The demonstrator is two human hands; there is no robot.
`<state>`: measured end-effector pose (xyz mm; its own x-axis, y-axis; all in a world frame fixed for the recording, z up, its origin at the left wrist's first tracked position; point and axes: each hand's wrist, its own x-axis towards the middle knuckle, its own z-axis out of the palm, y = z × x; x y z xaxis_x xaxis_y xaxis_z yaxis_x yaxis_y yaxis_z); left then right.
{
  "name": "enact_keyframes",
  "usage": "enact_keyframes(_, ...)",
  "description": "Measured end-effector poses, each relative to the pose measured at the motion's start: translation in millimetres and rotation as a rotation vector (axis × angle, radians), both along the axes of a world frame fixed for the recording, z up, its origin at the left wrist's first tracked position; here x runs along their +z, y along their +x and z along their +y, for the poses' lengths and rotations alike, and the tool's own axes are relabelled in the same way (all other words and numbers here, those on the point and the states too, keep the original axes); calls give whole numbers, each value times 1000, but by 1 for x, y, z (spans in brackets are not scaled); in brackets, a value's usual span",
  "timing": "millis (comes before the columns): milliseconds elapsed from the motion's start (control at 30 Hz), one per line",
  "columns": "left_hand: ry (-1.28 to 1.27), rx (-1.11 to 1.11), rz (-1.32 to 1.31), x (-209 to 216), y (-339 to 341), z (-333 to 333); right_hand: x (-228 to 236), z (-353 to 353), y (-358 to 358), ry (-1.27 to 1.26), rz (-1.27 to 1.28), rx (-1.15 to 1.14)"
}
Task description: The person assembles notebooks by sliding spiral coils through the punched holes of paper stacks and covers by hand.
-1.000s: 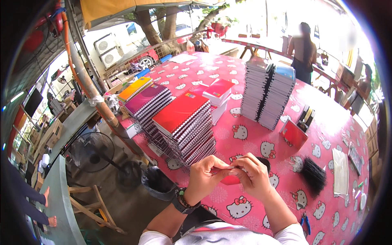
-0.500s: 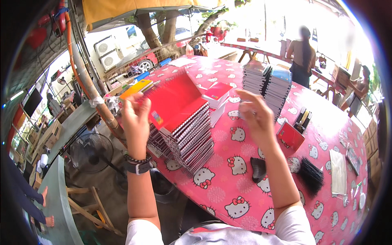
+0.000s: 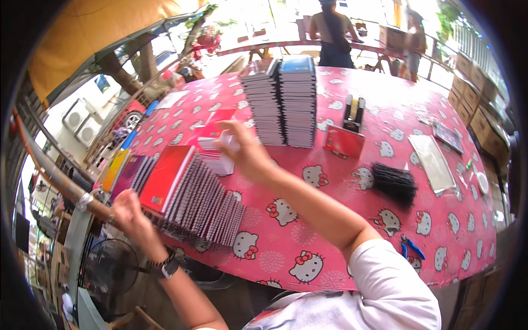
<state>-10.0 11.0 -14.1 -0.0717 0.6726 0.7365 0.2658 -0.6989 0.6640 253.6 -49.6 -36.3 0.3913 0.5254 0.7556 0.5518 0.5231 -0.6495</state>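
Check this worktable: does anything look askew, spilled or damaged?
Nothing looks spilled or damaged. Untidy: the blue-handled pliers lie with handles spread near the edge of the table, and black binding coils sit in a loose heap, unlike the stacked spiral notebooks.

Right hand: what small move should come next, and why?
Probably close the right hand around the red-topped paper pile: it overlaps that pile in view, though blur hides contact, while the left hand is by the spiral notebook stack.

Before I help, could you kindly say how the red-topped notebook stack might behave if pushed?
The red-topped notebook stack would probably feel heavy, being many notebooks deep. It could slide apart or topple, since it stands tall and looks unstrapped. Its exposed spiral edges might snag.
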Motion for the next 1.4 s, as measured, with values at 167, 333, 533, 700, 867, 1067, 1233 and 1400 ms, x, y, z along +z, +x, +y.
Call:
enact_keyframes(167,227,121,-187,13,-37,-78,-71,-119,213,-197,90,-782)
enact_keyframes(333,450,52,-305,-18,-5,-102,-163,-168,317,-599,185,-943)
enact_keyframes(533,205,-393,-136,-45,62,-152,-121,-174,233,-367,153,-664)
enact_keyframes(700,-394,-682,10,-117,106,-158,-94,-205,86,-443,292,-59)
enact_keyframes(867,-617,-863,79,-182,101,-150,-121,-223,12,-486,402,64)
enact_keyframes(1067,-716,-878,-61,-209,103,-170,-144,-206,-20,-326,894,174)
enact_keyframes(1233,166,-321,681,-128,115,-211,-144,-211,-14,-400,689,124)
enact_keyframes(1400,187,-542,669,-140,110,-194,-110,-247,33,-412,16,-295)
